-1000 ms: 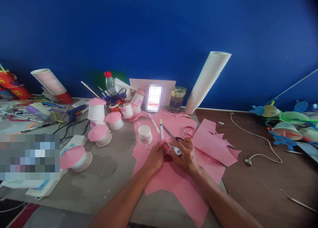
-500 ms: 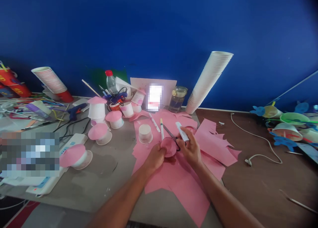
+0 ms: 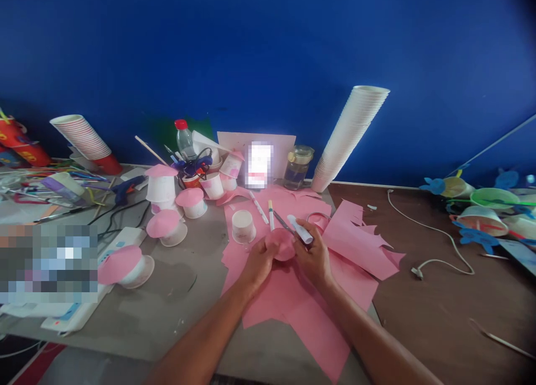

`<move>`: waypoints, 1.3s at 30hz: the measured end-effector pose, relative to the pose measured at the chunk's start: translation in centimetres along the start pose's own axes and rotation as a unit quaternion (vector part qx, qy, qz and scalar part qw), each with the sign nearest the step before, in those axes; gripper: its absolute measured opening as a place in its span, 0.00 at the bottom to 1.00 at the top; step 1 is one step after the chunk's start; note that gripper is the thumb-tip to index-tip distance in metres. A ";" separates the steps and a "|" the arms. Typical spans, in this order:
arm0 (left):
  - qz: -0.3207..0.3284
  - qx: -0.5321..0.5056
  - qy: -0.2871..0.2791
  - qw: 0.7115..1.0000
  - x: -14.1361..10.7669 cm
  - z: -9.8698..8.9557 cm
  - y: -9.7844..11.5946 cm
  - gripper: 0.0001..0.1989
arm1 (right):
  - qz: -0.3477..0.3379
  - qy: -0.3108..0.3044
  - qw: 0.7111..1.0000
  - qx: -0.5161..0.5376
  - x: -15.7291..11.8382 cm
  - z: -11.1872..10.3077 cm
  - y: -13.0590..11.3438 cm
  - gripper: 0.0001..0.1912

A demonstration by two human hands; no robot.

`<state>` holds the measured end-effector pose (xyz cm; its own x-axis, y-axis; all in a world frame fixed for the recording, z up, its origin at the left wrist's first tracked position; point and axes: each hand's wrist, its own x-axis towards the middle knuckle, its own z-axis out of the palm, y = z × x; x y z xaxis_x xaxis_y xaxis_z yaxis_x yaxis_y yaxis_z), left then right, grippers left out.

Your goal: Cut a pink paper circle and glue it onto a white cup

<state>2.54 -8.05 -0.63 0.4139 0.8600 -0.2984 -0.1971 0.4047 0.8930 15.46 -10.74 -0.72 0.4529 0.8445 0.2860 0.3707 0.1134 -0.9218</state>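
In the head view my left hand (image 3: 258, 260) pinches the left edge of a round pink paper disc (image 3: 281, 244), held over the pink sheets. My right hand (image 3: 313, 253) is closed around a white, tube-like piece (image 3: 302, 231), possibly rolled paper. The fingers of that hand also meet the disc's right edge. Dark scissors blades (image 3: 282, 220) poke out beyond the disc; their handles are hidden behind the disc and my fingers. An upturned white paper cup (image 3: 243, 227) stands left of the scissors, and a white marker (image 3: 271, 214) lies beside them.
Cut pink paper sheets (image 3: 293, 318) spread under my hands. Several white cups with pink paper tops, such as one at the front (image 3: 121, 265), stand to the left. A tall cup stack (image 3: 350, 139) leans against the blue wall. A white cable (image 3: 444, 234) runs across the brown table.
My right hand has come in to the disc's right edge, and the white piece has tipped over. The disc has shifted slightly up and left, hiding the scissors' handles.
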 end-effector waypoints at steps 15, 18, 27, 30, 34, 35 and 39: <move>0.005 0.051 0.012 0.999 -0.2 0.1 0.1 0.08 | -0.177 0.021 0.984 0.012 -1.3 -1.6 -1.0 0.10; 0.022 0.024 0.013 0.999 0.0 0.1 -0.1 0.05 | -0.276 -0.047 0.959 -0.042 -1.5 -1.3 -1.6 0.10; 0.047 0.013 -0.010 0.999 0.5 -0.3 -1.0 0.09 | -0.314 -0.032 0.937 -0.150 -0.9 -0.2 -0.5 0.08; 0.042 0.024 -0.004 0.999 0.7 -0.3 -1.1 0.08 | -0.310 -0.011 0.934 -0.177 -0.7 -0.3 0.1 0.09; 0.016 0.019 0.007 1.000 0.5 -0.2 -0.8 0.11 | -0.277 0.072 0.941 -0.179 -0.1 -1.0 0.6 0.09; 0.010 0.007 0.015 1.000 0.4 -0.2 -0.6 0.11 | -0.255 0.103 0.946 -0.170 0.1 -1.3 0.7 0.09; 0.001 -0.012 0.017 1.000 0.1 0.0 -0.2 0.10 | -0.218 0.121 0.962 -0.110 0.2 -2.2 0.5 0.11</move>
<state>2.56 -8.06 -0.84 0.3826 0.8707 -0.3089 -0.2185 0.4102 0.8855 17.50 -11.72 -0.54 0.3815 0.5922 0.7098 0.7181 0.2936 -0.6309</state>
